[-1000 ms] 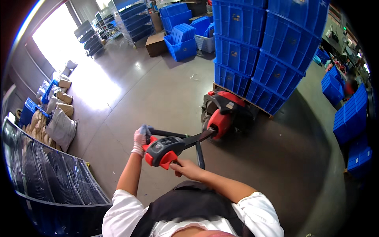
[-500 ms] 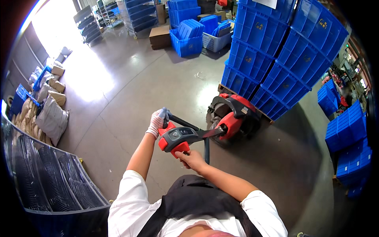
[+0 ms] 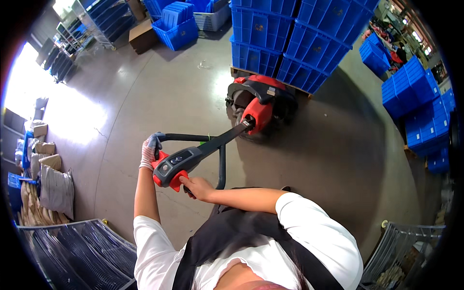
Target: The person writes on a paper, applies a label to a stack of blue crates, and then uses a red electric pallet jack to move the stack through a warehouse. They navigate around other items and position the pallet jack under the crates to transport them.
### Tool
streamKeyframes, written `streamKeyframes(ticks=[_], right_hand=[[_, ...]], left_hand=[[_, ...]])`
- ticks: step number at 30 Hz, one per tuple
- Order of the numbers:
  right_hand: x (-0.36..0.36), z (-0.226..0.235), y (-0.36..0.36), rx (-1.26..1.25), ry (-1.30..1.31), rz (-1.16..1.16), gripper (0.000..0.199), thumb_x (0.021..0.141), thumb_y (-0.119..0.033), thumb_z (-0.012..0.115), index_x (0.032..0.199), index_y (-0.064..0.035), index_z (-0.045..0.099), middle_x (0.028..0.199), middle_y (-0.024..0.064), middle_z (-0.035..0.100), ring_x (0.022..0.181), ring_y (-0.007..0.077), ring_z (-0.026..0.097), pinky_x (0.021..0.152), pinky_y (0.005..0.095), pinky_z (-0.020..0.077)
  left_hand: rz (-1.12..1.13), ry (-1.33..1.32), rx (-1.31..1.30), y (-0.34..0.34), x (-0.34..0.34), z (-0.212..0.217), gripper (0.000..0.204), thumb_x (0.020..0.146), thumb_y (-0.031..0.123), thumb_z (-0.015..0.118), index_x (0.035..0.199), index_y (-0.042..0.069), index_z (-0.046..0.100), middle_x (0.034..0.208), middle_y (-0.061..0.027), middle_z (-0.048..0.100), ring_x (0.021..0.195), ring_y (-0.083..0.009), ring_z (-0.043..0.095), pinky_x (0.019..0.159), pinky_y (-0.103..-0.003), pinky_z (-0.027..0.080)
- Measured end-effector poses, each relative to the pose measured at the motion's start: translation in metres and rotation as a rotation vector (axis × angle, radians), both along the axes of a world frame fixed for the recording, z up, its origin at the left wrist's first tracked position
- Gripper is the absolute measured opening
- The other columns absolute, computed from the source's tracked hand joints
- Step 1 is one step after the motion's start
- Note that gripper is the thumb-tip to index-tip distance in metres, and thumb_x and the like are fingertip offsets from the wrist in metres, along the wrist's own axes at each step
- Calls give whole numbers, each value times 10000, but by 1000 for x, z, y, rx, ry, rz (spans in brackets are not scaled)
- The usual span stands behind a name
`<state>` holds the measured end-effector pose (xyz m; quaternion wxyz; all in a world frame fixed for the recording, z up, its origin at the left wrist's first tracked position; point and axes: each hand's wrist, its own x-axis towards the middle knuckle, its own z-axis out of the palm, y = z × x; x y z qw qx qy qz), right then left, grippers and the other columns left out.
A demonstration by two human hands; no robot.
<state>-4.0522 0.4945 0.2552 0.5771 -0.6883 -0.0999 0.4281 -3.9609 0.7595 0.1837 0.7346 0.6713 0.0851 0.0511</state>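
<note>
Both my hands grip the control handle [image 3: 180, 162] of a red and black pallet truck [image 3: 258, 108]. My left hand [image 3: 149, 151], in a striped white glove with greyish fingers, is closed around the handle's left grip. On the red right grip, my bare right hand [image 3: 197, 187] is closed, its fingertips partly hidden beneath. A black tubular bar [image 3: 222, 166] branches from the handle's shaft. The truck stands against a wooden pallet [image 3: 302, 92] that carries tall stacks of blue plastic crates [image 3: 263, 36].
Stuffed sacks [image 3: 55, 191] lie along the left side. A wire rack [image 3: 82, 244] stands near left, another rack [image 3: 403, 251] near right. More blue crates [image 3: 423, 125] are stacked at the right. A cardboard box [image 3: 143, 36] and a blue bin [image 3: 176, 34] stand at the back.
The handle and both hands have swung left and slightly down in view, and the shaft shows longer. The truck and crates have shifted left and up. A rack has appeared at near right.
</note>
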Motion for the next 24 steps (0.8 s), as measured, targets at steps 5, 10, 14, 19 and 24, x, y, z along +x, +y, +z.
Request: streamKeyframes(ticks=[5, 10, 14, 19, 24], right_hand=[[7, -1, 17, 74, 33, -51, 682, 930, -590, 301, 620, -33, 546, 522, 52, 508, 447, 148, 492, 477, 297, 394], [18, 1, 39, 113, 150, -104, 693, 929, -588, 285, 623, -22, 542, 514, 51, 503, 439, 157, 494, 471, 300, 393], [25, 11, 42, 126, 144, -109, 680, 926, -581, 292, 624, -21, 532, 509, 57, 501, 425, 159, 492, 456, 303, 391], [29, 11, 40, 168, 201, -141, 684, 926, -599, 317, 645, -19, 547, 505, 53, 494, 410, 138, 473, 406, 271, 363], [26, 12, 23, 131, 142, -97, 693, 920, -608, 319, 647, -15, 552, 499, 52, 489, 410, 144, 468, 412, 283, 370]], left_hand=[[-55, 73, 18, 19, 18, -1, 430, 891, 383, 539, 1018, -10, 659, 630, -14, 558, 608, -87, 479, 674, -221, 404], [-126, 47, 46, 40, 38, 4, 439, 918, 355, 499, 1057, -35, 642, 644, -30, 568, 650, -108, 494, 765, -249, 412], [-117, 77, 53, 49, 48, 5, 423, 932, 350, 488, 884, -33, 660, 678, -59, 593, 752, -147, 547, 860, -290, 411], [-123, -34, 33, 43, 55, 6, 462, 938, 381, 480, 760, -15, 639, 711, -80, 611, 852, -188, 566, 890, -335, 398], [-16, -64, 17, 21, 45, 10, 418, 935, 348, 481, 771, 0, 644, 663, -60, 592, 585, -112, 495, 643, -250, 423]])
